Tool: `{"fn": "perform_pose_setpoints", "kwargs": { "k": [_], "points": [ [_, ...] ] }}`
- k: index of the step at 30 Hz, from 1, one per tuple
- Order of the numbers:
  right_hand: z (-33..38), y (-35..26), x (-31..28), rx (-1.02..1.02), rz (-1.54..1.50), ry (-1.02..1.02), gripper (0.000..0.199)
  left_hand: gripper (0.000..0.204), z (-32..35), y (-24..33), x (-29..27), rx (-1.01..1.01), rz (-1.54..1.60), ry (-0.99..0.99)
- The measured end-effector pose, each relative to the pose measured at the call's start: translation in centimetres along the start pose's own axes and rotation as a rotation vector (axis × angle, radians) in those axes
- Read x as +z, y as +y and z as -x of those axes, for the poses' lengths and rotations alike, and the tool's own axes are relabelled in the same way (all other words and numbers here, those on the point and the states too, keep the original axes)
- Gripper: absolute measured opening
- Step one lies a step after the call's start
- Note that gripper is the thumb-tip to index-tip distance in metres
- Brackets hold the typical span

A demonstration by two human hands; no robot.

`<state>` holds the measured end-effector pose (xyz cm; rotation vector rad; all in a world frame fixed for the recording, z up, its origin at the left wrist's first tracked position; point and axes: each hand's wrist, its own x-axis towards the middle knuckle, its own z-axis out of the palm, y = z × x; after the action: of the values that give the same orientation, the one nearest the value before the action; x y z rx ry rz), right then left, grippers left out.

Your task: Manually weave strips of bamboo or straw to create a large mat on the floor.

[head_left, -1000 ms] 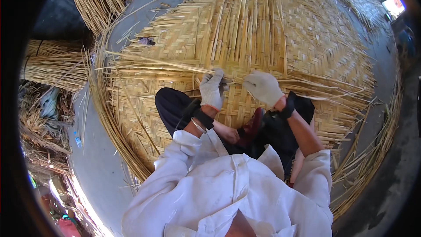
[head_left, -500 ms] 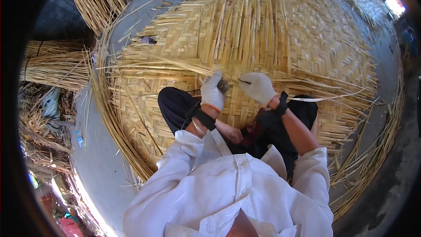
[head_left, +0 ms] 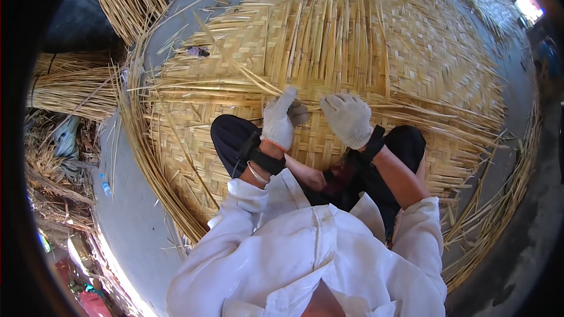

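A large woven mat of yellow split-reed strips [head_left: 435, 41] spreads under and around my folded legs. My left hand [head_left: 279, 118], in a white knit glove, is closed with its thumb raised. Several loose reed strips [head_left: 249, 74] slant up and left from its thumb, and it appears to pinch their ends. To its right, my gloved right hand [head_left: 348, 118] is closed, knuckles up, just above the band of crosswise strips [head_left: 405, 111]. Whatever its fingers hold is hidden beneath them. Long unwoven strips [head_left: 329, 29] run away from me between the hands.
Bundles of reeds [head_left: 73, 89] lie at the left, with another bundle [head_left: 126, 0] at the far left. Loose strips [head_left: 155, 164] curve along the mat's left edge. A small dark purple scrap [head_left: 198, 51] sits on the mat. A plastic bottle [head_left: 105, 185] lies on the grey floor.
The loose strips at my left hand have swung from nearly level to a steeper slant. A pale strip stretching right from my right hand no longer shows. The right hand has turned knuckles up.
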<state>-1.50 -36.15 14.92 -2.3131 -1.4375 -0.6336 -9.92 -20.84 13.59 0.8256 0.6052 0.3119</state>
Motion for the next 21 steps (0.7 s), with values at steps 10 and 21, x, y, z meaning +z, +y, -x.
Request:
{"fn": "perform_pose_setpoints", "kwargs": {
  "k": [10,21],
  "points": [
    [2.4,1.1,0.6,0.024,0.04,-0.051,0.023,0.02,-1.0,-2.1,-0.6,-0.18,0.282,-0.147],
    [3.7,2.4,2.0,0.156,0.019,-0.107,0.028,0.022,-0.7,-1.4,0.3,-0.129,0.125,0.013]
  ]
}}
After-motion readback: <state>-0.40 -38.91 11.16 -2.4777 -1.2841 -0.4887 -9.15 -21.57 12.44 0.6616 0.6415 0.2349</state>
